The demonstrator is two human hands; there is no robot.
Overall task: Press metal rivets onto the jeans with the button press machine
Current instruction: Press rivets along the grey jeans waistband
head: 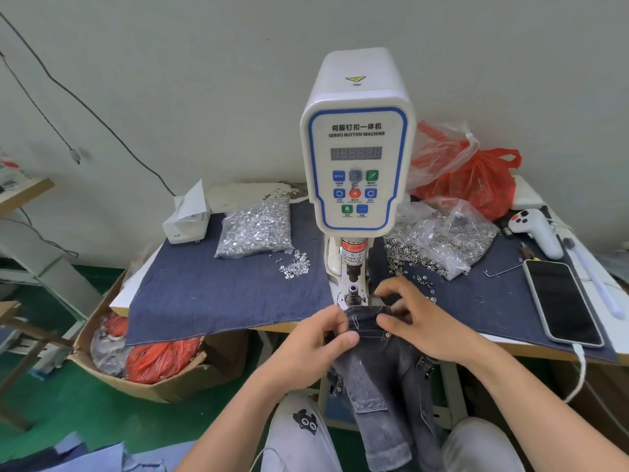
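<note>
Jeans [381, 366] held at the front edge of the table [531, 350], waistband up against the lower die [353, 296] of the press [356, 165]; the legs hang down between the person's knees.

Left hand [316, 338] pinches the waistband's left end, thumb on top, fingers curled under the cloth. Right hand [413, 321] grips the right side, thumb pressed on the band, fingers arched over its far edge. Whether it also holds a loose rivet, I cannot tell.

Progress, judged: one rivet [387, 334] already sits in the cloth just below the waistband, near the right thumb. Nothing lies on the die itself; the band is just short of it. So a placement looks to be in hand, not yet pressed. How many remain I can't say.

Materials:
- jeans: grey washed denim, soft and creased, pale topstitching, cargo pocket lower down
- table cover [221, 284]: flat dark blue denim, frayed threads
- left bag [255, 229]: clear plastic, packed with bright silvery tack-shaped studs, a few spilled beside it
- right bag [442, 243]: clear, crumpled, duller ring-shaped caps, some scattered toward the right hand
- press: smooth white plastic housing, blue trim, button panel, steel plunger below
- phone [561, 301]: glossy black slab at right, cable attached
</note>
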